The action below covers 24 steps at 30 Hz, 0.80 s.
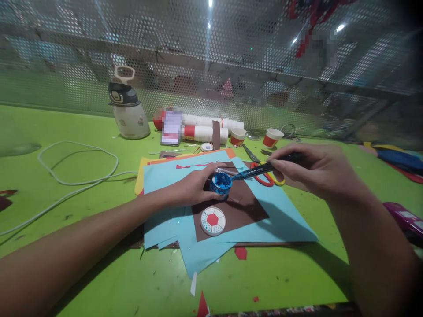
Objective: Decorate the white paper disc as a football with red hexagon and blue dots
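My left hand (194, 185) is wrapped round a small clear jar of blue paint (220, 184), which stands open over a sheet of brown paper (246, 207). Between the fingers and thumb of my right hand (306, 169) is a slim black paintbrush (256, 170), smeared with blue. Its tip points left and down at the jar's rim; whether it touches, I cannot tell. Just in front of the jar lies a round white disc (213, 221) with a red hexagon in its middle, dark lines, and blue dots in some of its sections.
Light blue paper sheets (280, 220) lie under the brown one. Scissors (279, 178) with red and yellow handles rest behind the brush. Farther back are paper cups (238, 137), stacked cups (211, 134), a phone (171, 127) and a white bottle (130, 116). A white cable (89, 182) loops at left.
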{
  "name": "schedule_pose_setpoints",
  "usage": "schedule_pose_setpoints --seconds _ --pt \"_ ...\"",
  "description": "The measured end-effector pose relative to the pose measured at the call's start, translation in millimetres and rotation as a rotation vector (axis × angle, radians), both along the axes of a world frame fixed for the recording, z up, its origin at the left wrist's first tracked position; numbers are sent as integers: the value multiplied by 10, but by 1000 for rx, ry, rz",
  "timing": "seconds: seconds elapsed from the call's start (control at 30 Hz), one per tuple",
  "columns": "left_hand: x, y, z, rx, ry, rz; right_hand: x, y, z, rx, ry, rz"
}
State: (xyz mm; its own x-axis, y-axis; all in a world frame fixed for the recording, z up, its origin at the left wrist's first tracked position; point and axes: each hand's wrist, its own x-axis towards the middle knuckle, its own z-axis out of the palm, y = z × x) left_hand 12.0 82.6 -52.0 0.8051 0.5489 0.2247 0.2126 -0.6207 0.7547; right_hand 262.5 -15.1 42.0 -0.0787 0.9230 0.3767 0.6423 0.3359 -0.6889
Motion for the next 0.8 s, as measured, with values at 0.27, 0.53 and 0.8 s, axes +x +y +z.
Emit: schedule_pose_setpoints --seconds 0.27,0.53,0.8 --pt "-23 128 -64 29 19 71 -77 220 -188 -157 639 29" --pt "-47 139 8 13 63 18 -122 171 -149 -321 843 121" --pt "-506 -109 511 49 214 254 -178 64 -155 -247 885 92"
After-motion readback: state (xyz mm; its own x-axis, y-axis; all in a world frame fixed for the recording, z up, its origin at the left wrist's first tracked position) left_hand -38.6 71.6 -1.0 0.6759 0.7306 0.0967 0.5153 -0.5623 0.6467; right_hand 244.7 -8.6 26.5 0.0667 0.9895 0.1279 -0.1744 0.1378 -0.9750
